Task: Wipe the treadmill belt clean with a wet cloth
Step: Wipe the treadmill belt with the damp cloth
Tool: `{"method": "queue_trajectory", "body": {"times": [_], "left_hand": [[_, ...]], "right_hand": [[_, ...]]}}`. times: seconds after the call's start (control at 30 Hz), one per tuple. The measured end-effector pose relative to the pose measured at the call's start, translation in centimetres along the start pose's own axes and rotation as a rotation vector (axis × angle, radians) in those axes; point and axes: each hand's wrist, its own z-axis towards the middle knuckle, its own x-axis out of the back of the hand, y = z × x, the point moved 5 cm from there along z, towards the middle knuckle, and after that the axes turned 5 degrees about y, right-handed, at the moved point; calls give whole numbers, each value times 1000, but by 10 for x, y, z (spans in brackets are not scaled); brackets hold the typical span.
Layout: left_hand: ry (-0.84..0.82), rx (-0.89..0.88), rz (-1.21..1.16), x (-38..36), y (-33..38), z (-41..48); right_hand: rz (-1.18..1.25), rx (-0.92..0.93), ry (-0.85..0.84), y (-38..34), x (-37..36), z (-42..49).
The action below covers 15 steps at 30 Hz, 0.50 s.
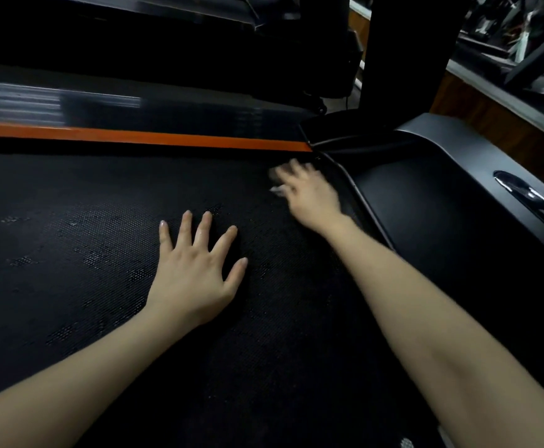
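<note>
Left hand [193, 279] is laid palm-down on the treadmill belt [70, 253], its fingers straight and spread wide, with the forearm stretched back toward the lower left corner; nothing is held by it. Ahead and to the right, the right hand [306, 195] is seen at the front end of the belt, just beside the curved edge of the grey motor cover [442, 130]; it is smeared by motion blur, so whether its fingers are curled or flat cannot be told. A pale scrap [277, 188] — seemingly the cloth, though too blurred to be sure — is glimpsed at its fingertips, against the belt; most of it is hidden under the hand. The belt itself is black and finely textured; scattered glinting patches [21, 261] are caught by the light to the left of the spread hand. Along its far side an orange stripe [135, 137] is run beside a dark side rail [54, 101]; a black upright post [406, 50] is raised behind the motor cover, and brown wooden flooring [477, 114] is visible to its right — a chrome badge [519, 189] is set into the cover's right side.
</note>
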Motion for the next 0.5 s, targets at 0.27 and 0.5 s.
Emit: {"method": "queue_trajectory", "body": {"times": [0.27,0.5], "left_hand": [[-20,13,48,-1,3,1],[-20,-1,33,-2,-1,0]], "right_hand": [[101,-217,46,-39,-4,27],[26,-155,-13,38,-1,23]]}}
